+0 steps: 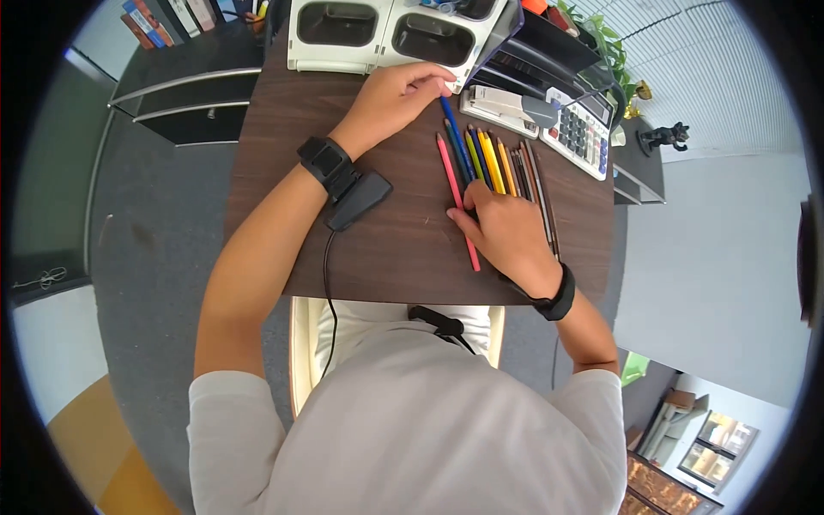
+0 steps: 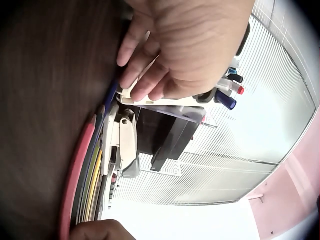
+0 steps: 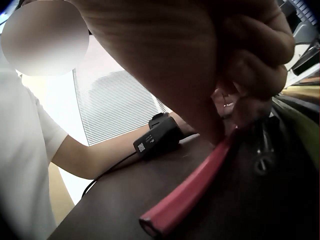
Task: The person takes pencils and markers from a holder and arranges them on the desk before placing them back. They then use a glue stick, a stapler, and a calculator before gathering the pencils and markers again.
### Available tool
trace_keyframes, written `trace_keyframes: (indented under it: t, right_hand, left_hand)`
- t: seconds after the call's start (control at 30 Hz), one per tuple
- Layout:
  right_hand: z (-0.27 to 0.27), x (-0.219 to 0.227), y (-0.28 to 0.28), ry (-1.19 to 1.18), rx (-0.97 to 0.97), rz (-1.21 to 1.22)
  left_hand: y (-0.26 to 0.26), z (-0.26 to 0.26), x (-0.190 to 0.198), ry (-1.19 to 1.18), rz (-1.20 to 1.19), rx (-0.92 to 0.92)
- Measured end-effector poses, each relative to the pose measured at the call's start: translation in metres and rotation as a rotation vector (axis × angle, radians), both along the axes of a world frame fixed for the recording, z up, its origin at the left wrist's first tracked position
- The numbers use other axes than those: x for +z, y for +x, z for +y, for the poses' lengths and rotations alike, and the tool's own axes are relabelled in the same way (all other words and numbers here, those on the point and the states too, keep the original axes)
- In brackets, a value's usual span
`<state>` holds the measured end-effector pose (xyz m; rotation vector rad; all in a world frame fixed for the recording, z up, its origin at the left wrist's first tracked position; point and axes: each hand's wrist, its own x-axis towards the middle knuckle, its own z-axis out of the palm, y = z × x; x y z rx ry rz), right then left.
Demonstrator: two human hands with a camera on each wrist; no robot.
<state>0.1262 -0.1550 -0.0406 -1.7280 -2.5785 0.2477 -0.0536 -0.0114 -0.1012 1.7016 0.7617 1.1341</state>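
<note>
On the brown desk, several coloured pencils lie side by side, among them a pink pencil [image 1: 448, 163] at the left edge, a long blue pencil [image 1: 453, 124], yellow pencils [image 1: 491, 161] and brown ones at the right. My right hand [image 1: 511, 236] lies over their near part, hiding many lower ends. Its thumb and forefinger pinch the pink pencil [image 3: 187, 195], whose flat end points towards me. At the far end of the row, my left hand [image 1: 399, 99] is beside the white organizer [image 1: 335, 65], its loosely bent fingertips [image 2: 122, 82] right at the tip of the blue pencil.
A white stapler [image 1: 498, 110] and a calculator [image 1: 579, 133] lie behind and right of the pencils. Black trays [image 1: 549, 51] stand at the back right. A cable [image 1: 327, 266] runs from the left wrist's camera [image 1: 359, 202] over the desk's front edge.
</note>
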Motion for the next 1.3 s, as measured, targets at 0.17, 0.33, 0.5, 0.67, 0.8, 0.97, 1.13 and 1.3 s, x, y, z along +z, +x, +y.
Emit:
trace_keyframes:
  t: [0.17,0.33,0.5,0.67,0.8,0.97,1.13,1.3]
  right_hand:
    - [-0.010,0.008,0.000,-0.122,-0.087,0.068]
    - [-0.019,0.031,0.033,-0.041,-0.342,0.303]
    - [-0.009,0.009,0.058,-0.090,-0.460,0.611]
    - [-0.002,-0.005,0.054,0.048,-0.438,0.113]
    - [0.005,-0.004,0.043,0.094,-0.446,0.084]
    - [0.015,-0.003,0.040,0.092,-0.379,0.022]
    - [0.013,0.013,0.038,0.057,-0.430,0.048]
    - [0.004,0.008,0.031,-0.288,-0.559,0.575]
  left_hand:
    - [0.001,0.001,-0.003,-0.015,-0.033,-0.003]
    - [0.008,0.007,-0.018,0.095,-0.074,0.076]
    - [0.008,0.003,-0.019,0.148,-0.080,0.107]
    - [0.009,0.002,-0.020,0.145,-0.069,0.107]
    - [0.005,0.000,-0.017,0.147,0.016,0.069]
    - [0.004,-0.006,-0.011,0.132,0.146,0.031]
    - [0.007,-0.005,-0.016,0.172,0.118,0.104]
    - [0.008,-0.004,-0.017,0.172,0.144,0.093]
